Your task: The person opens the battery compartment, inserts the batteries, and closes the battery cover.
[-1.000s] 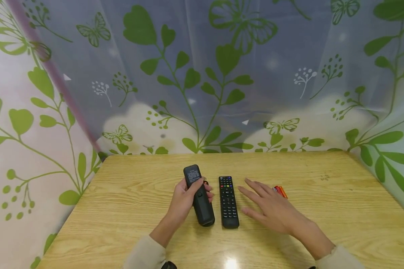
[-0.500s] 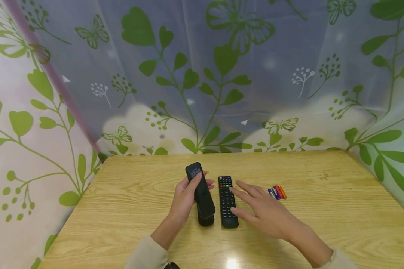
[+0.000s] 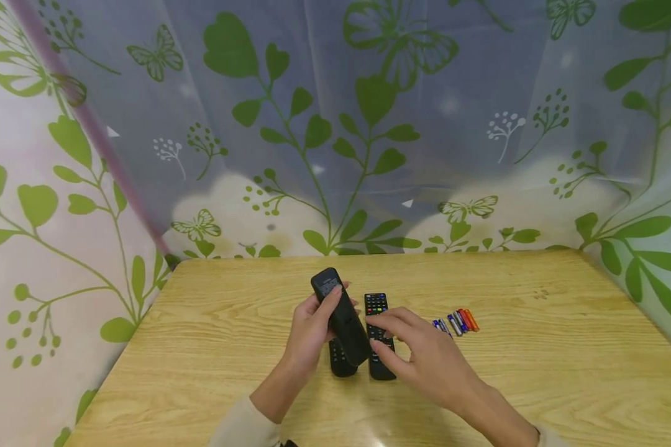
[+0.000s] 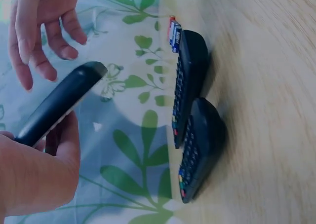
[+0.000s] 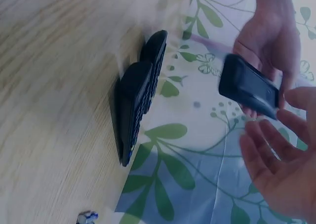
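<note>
My left hand (image 3: 307,324) grips a black remote control (image 3: 348,326) above the table, thumb across its back. That back, with a printed label at the upper end, faces up. My right hand (image 3: 427,351) hovers to its right with fingers spread and loosely bent; the right wrist view shows those fingers (image 5: 269,140) beside the held remote (image 5: 247,86), holding nothing. Two more black remotes lie keypad up on the table: the left remote (image 3: 343,367), partly hidden under the held one, and the right remote (image 3: 382,369), partly covered by my right fingers.
Several small batteries (image 3: 463,321), some orange and some blue and silver, lie on the wooden table (image 3: 537,347) right of the remotes. Part of the battery group sits behind my right hand. A leaf-printed curtain (image 3: 291,124) stands along the table's back and sides.
The held remote has lifted and shifted right, baring the lower end of the left table remote. My right hand has come left toward it, uncovering more batteries.
</note>
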Tool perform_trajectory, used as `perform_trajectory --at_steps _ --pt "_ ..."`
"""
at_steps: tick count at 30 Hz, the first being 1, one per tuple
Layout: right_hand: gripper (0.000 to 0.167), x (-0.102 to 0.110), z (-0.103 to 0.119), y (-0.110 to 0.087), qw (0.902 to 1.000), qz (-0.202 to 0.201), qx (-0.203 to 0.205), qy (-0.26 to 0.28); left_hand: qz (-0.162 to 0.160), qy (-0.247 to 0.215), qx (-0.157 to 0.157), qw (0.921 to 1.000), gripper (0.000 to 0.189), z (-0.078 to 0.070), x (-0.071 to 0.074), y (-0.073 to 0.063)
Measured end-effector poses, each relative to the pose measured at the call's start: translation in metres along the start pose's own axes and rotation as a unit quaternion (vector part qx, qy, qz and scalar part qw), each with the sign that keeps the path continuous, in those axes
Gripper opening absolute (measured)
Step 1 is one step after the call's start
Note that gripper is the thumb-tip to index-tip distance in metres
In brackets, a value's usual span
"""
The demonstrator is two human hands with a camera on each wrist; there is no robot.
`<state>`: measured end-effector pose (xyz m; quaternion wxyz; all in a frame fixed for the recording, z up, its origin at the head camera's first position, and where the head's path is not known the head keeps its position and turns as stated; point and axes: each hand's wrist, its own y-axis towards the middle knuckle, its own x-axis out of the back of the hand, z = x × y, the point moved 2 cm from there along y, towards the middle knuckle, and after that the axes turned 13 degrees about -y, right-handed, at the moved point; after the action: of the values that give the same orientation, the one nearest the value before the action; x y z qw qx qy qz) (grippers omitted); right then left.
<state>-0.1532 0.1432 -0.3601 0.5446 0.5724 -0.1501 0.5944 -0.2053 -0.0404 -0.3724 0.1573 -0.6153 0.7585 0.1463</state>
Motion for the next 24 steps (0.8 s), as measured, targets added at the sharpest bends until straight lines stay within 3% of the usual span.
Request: perform_trajectory --at_steps 4,8,24 --pt "0.030 -0.004 0.009 0.001 0.9964 -0.075 0.036 -0.018 0.007 -0.013 0.007 0.9999 0.049 -0.003 -0.005 -0.004" --pt "0.032 -0.010 0.016 0.003 0.9895 -0.116 0.071 -0.048 0.009 -0.017 0.005 0.9998 0.049 -0.005 -0.007 -0.006" --pt "0.035 -0.022 0.023 0.004 0.9917 -0.097 0.055 -0.065 0.002 -0.010 0.011 0.9999 0.047 -0.004 -0.005 -0.013"
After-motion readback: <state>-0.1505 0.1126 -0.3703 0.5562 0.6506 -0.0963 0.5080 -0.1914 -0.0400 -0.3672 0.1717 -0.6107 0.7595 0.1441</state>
